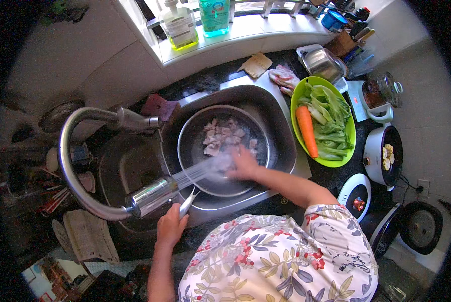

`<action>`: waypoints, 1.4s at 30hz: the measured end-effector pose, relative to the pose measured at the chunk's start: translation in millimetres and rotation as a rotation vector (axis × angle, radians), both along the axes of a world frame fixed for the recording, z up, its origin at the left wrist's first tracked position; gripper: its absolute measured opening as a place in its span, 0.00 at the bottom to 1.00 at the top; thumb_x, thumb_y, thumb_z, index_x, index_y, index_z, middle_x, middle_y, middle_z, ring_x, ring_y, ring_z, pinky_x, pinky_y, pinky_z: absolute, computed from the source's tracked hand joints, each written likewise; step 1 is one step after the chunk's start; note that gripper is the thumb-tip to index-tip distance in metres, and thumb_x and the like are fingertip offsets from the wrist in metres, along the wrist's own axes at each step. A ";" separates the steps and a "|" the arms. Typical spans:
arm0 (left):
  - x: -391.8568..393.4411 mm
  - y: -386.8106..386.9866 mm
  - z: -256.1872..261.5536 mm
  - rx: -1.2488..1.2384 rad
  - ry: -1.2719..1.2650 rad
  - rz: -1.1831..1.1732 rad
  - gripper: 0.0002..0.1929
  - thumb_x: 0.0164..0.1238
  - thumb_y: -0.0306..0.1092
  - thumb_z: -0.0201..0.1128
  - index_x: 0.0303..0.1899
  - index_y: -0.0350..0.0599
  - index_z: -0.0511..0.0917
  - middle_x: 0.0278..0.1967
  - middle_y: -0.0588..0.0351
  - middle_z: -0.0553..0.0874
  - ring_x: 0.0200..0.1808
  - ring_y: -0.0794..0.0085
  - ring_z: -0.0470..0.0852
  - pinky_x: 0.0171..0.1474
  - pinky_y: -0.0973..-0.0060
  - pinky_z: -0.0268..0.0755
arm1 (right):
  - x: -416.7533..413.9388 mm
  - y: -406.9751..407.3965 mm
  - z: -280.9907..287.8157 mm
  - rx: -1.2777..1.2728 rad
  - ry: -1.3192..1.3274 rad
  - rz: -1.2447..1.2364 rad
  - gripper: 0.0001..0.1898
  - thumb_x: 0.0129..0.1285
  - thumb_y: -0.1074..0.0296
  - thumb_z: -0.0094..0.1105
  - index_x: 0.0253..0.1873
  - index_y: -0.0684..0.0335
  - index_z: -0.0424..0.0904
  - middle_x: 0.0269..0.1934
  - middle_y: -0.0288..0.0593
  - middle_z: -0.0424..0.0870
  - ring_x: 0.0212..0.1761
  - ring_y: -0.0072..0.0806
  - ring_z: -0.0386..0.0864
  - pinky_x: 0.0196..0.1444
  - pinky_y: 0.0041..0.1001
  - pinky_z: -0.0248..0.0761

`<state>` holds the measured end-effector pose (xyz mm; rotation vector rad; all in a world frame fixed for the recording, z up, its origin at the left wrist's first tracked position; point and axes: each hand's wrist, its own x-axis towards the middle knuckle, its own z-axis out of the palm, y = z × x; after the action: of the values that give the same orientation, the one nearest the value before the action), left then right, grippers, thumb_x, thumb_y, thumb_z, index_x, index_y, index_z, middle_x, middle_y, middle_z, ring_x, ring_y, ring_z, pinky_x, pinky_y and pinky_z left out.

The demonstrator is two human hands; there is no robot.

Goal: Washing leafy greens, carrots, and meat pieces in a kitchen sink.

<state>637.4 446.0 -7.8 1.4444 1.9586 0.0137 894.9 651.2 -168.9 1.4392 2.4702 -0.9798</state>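
A round metal pan (248, 188) stands in the right basin of the sink, with pale pieces of raw meat (221, 135) lying in water inside it. My left hand (171, 224) is closed around the pan's handle (187, 204) at the sink's front edge. Over the pan, my right hand (244, 163) is blurred, its fingers among or just above the meat at the right; whether it grips a piece cannot be told. From the chrome faucet head (153, 198) a stream of water (199, 171) runs into the pan beside my right fingers.
Right of the sink, a green basket (294, 124) holds a carrot (306, 130) and leafy greens (329, 120). Beyond it are a kitchen scale (355, 100) and a white electric pot (374, 156). The curved faucet neck (65, 158) arches over the left basin (135, 170). Soap bottles (178, 28) stand on the windowsill.
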 end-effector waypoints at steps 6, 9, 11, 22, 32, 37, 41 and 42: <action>-0.6 1.9 -3.5 0.036 -0.026 -0.032 0.18 0.67 0.39 0.64 0.52 0.44 0.70 0.44 0.42 0.83 0.46 0.41 0.82 0.46 0.49 0.74 | -49.4 -16.1 -18.8 0.059 0.422 0.358 0.51 0.45 0.52 0.79 0.74 0.51 0.58 0.75 0.61 0.55 0.74 0.57 0.61 0.69 0.56 0.62; 0.5 1.0 -4.6 0.018 -0.033 -0.018 0.18 0.67 0.39 0.64 0.53 0.45 0.70 0.46 0.42 0.84 0.47 0.41 0.82 0.47 0.49 0.74 | -59.5 40.4 2.9 0.290 0.099 0.452 0.47 0.53 0.42 0.68 0.76 0.51 0.59 0.76 0.60 0.55 0.78 0.54 0.53 0.70 0.58 0.57; 2.7 2.8 -2.2 -0.002 -0.027 -0.012 0.18 0.66 0.39 0.64 0.52 0.45 0.71 0.46 0.42 0.84 0.47 0.42 0.83 0.47 0.50 0.74 | -43.2 63.0 0.3 0.292 0.062 0.268 0.48 0.54 0.38 0.66 0.77 0.50 0.57 0.77 0.58 0.53 0.79 0.56 0.51 0.71 0.61 0.54; -3.5 2.1 -4.0 -0.063 -0.047 0.015 0.17 0.66 0.40 0.65 0.50 0.46 0.70 0.44 0.41 0.85 0.47 0.41 0.83 0.46 0.49 0.74 | -76.2 -18.3 -2.5 0.004 0.233 0.347 0.24 0.63 0.63 0.55 0.66 0.54 0.73 0.69 0.55 0.69 0.74 0.57 0.61 0.67 0.49 0.67; 1.7 6.0 2.4 -0.047 -0.066 0.045 0.17 0.66 0.41 0.65 0.50 0.46 0.70 0.44 0.41 0.85 0.46 0.40 0.83 0.45 0.48 0.74 | -39.4 83.6 -9.4 0.271 -0.010 0.210 0.40 0.55 0.58 0.68 0.74 0.51 0.62 0.74 0.54 0.60 0.74 0.54 0.61 0.66 0.60 0.61; -1.0 7.3 0.7 -0.093 -0.041 0.020 0.17 0.66 0.41 0.64 0.49 0.45 0.69 0.44 0.42 0.85 0.46 0.41 0.83 0.45 0.48 0.74 | -30.8 28.9 -5.0 0.016 -0.008 0.000 0.39 0.53 0.65 0.70 0.72 0.53 0.64 0.61 0.61 0.70 0.57 0.60 0.77 0.55 0.55 0.72; -5.3 0.4 -3.6 -0.086 -0.039 0.012 0.17 0.66 0.41 0.64 0.49 0.45 0.69 0.43 0.42 0.85 0.45 0.41 0.83 0.45 0.48 0.74 | -48.7 -32.7 31.2 0.158 0.282 0.423 0.29 0.59 0.71 0.60 0.68 0.56 0.70 0.54 0.57 0.81 0.56 0.56 0.79 0.61 0.48 0.72; -3.9 4.8 -1.7 -0.084 -0.036 0.001 0.17 0.66 0.41 0.64 0.49 0.45 0.69 0.43 0.42 0.85 0.45 0.41 0.83 0.45 0.48 0.74 | -57.4 -29.8 22.5 0.154 0.286 0.410 0.30 0.60 0.67 0.60 0.69 0.55 0.69 0.57 0.56 0.79 0.61 0.55 0.76 0.63 0.51 0.69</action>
<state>633.4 450.7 -9.5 1.3795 1.9087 -0.0410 837.6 621.4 -146.4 0.8077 2.9355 -0.9780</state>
